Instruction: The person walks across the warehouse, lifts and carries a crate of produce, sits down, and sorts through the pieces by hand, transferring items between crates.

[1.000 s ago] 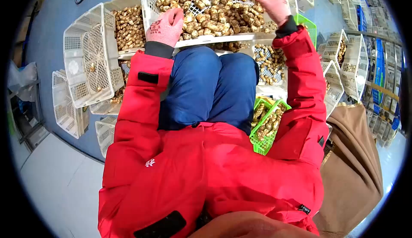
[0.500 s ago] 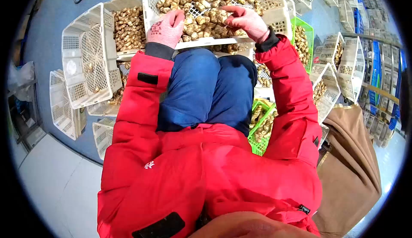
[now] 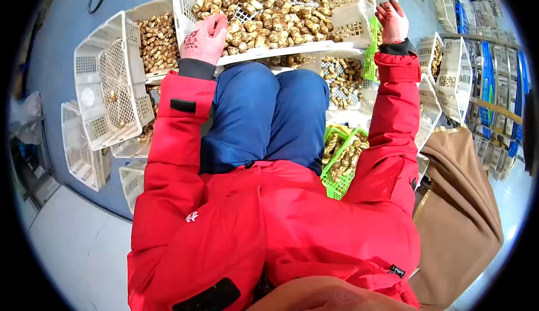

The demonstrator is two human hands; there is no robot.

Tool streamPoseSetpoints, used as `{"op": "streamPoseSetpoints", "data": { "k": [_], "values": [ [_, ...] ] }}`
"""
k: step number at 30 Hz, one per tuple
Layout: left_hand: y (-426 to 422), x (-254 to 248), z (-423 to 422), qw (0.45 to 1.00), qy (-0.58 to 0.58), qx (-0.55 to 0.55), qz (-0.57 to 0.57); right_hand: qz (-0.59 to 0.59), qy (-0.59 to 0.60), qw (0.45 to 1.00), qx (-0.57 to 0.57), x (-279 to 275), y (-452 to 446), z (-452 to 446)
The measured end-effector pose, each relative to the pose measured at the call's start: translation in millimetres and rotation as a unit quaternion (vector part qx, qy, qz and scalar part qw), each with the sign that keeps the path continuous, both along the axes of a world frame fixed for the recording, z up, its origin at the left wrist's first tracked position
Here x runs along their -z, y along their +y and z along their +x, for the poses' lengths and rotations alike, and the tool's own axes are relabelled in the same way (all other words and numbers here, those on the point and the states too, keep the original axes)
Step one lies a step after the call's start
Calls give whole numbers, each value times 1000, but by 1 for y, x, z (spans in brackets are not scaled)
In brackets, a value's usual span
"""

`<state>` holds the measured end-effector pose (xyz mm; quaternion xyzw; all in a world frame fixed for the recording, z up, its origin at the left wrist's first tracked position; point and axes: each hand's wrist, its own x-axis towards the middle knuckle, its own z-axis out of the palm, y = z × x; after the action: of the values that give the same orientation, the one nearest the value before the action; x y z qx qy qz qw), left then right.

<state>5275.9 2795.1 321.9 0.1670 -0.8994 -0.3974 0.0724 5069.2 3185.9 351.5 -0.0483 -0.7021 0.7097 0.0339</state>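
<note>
- In the head view, a white crate (image 3: 314, 47) is set just beyond the person's knees, its bottom covered by brown-and-pale mushrooms (image 3: 281, 19).
- The mushrooms are heaped loosely in the middle and left of that crate; at its right side, bare mesh is left showing.
- The left hand (image 3: 202, 41), covered by a pink printed glove, is placed at the near left corner of the crate, beside the mushrooms.
- Its fingers are bent and kept narrow, with the thumb near them; whether anything is held cannot be told.
- The right hand (image 3: 393, 22) is raised to the right of the crate, well apart from the left one, over a bright green crate (image 3: 370, 58).
- Its fingers are curled inward; what may be held in them is hidden.
- The wrists are wrapped by black cuffs (image 3: 196, 68), and the arms are covered by a red jacket (image 3: 314, 210).
- To the left, a second batch of mushrooms (image 3: 159, 41) is held in another white crate, against which a tilted crate (image 3: 112, 86) is leaned; a few loose pieces are seen inside the tilted one.
- More mushrooms (image 3: 341, 81) are contained in a lower crate, partly covered by the front one.
- Beside the right thigh, long pieces are held in small green baskets (image 3: 337, 190).
- At the right, a brown cloth (image 3: 460, 199) is draped in folds, with white crates (image 3: 455, 75) stood beyond it.
</note>
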Motion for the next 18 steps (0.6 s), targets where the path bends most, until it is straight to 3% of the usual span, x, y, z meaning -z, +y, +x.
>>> {"op": "streamPoseSetpoints", "data": {
  "k": [1,2,5,7,9,11,13,16,17,18],
  "values": [
    [-1,1,0,1000,1,1,-9,37,-18,999,-20,-11,-20,6],
    [-2,9,0,1000,1,-6,7,83,-37,966,-243,-24,-63,20],
    [2,-6,2,1000,-6,-10,-2,219,-83,892,-388,18,-139,27],
    [-3,2,-1,1000,-22,3,7,452,33,756,-472,63,-175,13],
    [0,-1,2,1000,2,-7,13,664,34,589,-459,65,-216,26],
    [-1,-3,1,999,-8,-4,31,760,30,481,-436,74,-235,36],
    [-4,4,0,1000,-2,4,21,749,79,498,-430,79,-240,38],
    [-4,11,0,1000,15,5,20,576,70,663,-474,71,-218,31],
    [-4,11,0,1000,19,6,21,381,-44,791,-476,67,-209,32],
    [-4,8,0,1000,10,5,28,219,-103,852,-464,62,-197,34]
  ]
}}
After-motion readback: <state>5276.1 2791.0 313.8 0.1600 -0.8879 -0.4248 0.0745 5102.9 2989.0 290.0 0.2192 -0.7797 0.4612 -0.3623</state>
